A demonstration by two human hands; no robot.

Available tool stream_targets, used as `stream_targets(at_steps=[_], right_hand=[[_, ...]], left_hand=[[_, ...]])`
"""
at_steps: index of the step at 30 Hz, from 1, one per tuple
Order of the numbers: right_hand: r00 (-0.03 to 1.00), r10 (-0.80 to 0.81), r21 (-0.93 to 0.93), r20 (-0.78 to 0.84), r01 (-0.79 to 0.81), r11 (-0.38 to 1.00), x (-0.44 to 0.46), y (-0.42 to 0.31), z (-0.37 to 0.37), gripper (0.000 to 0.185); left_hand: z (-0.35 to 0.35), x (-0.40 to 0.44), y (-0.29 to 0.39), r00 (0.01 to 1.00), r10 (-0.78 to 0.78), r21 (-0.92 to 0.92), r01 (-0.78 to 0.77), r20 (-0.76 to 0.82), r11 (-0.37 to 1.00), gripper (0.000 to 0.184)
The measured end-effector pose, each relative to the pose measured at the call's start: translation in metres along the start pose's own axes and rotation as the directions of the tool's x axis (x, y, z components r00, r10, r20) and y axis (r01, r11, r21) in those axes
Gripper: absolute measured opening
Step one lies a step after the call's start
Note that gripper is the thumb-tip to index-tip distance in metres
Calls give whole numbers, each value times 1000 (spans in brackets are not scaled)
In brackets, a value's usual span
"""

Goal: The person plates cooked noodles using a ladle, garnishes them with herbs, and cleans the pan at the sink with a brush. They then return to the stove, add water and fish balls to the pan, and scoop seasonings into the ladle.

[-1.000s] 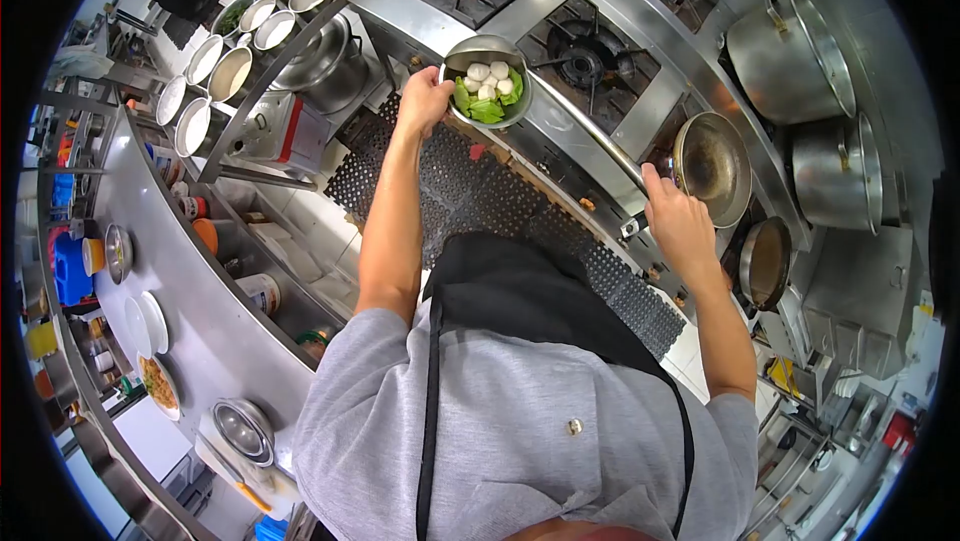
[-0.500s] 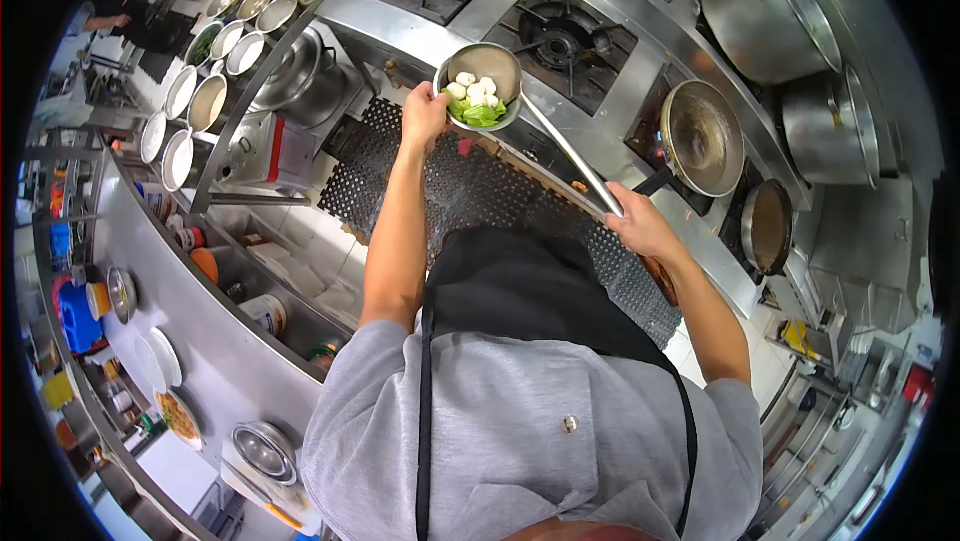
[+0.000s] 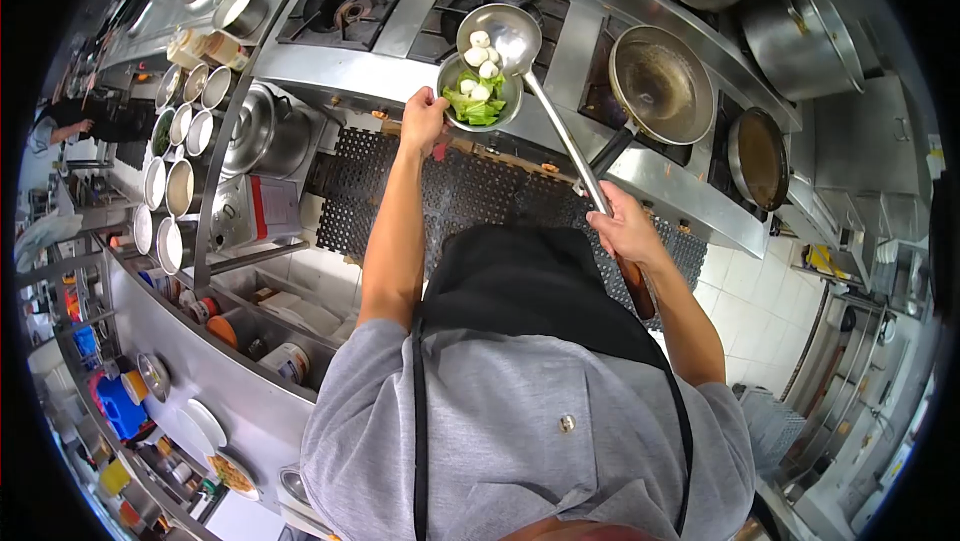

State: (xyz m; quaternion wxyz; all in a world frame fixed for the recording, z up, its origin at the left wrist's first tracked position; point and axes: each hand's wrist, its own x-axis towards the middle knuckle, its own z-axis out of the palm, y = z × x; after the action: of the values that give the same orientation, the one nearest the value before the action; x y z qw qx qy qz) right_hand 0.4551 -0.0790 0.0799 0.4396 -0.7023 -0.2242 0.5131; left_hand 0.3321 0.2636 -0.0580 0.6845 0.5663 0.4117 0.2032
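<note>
My left hand point(image 3: 424, 121) is closed on the rim of a small metal bowl point(image 3: 513, 101), held over the front edge of the stove. Green leafy vegetables point(image 3: 478, 113) fill the bowl, with white balls among them. In my right hand point(image 3: 630, 229) is the long handle of a ladle point(image 3: 518, 38). The ladle's cup overlaps the far side of the bowl, and several white balls point(image 3: 479, 53) sit at its near left part. Whether the cup touches the bowl, I cannot tell.
A wok point(image 3: 690, 91) stands on the burner to the right, its handle near the ladle. Beyond it are a dark pan point(image 3: 745, 163) and large pots point(image 3: 800, 46). At left stand a lidded pot point(image 3: 265, 131), several small containers point(image 3: 180, 186) and a steel counter point(image 3: 180, 341).
The ladle's cup has shifted forward and right relative to the bowl, showing its shiny inside. Some white balls now lie in the cup, apart from the greens. The whole view has turned slightly.
</note>
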Motion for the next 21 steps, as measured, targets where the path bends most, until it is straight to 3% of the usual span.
stream_targets(at_steps=[8, 11, 12, 13, 14, 16, 21], right_hand=[[1000, 23, 138, 8, -24, 990, -3, 7, -7, 34], [999, 48, -1, -18, -48, 999, 6, 19, -12, 37], [985, -142, -309, -102, 105, 945, 13, 33, -11, 39], [933, -341, -598, -118, 207, 774, 17, 38, -10, 41], [933, -338, -598, -122, 202, 776, 16, 42, -8, 41], [883, -441, -903, -160, 50, 428, 13, 47, -1, 45], [903, -390, -955, -183, -69, 289, 9, 39, 2, 57]], left_hand=[[34, 20, -11, 998, -26, -55, 29, 56, 998, 18], [41, 27, -27, 998, -40, -106, 45, 50, 993, 18], [44, 30, -36, 997, -43, -104, 49, 60, 993, 18], [48, 29, -39, 996, -82, -49, 84, 25, 995, 18], [50, 28, -41, 993, -120, 5, 120, -15, 993, 19], [50, 25, -46, 990, -141, -56, 139, -18, 989, 19], [49, 26, -58, 978, -201, -156, 190, -56, 969, 18]])
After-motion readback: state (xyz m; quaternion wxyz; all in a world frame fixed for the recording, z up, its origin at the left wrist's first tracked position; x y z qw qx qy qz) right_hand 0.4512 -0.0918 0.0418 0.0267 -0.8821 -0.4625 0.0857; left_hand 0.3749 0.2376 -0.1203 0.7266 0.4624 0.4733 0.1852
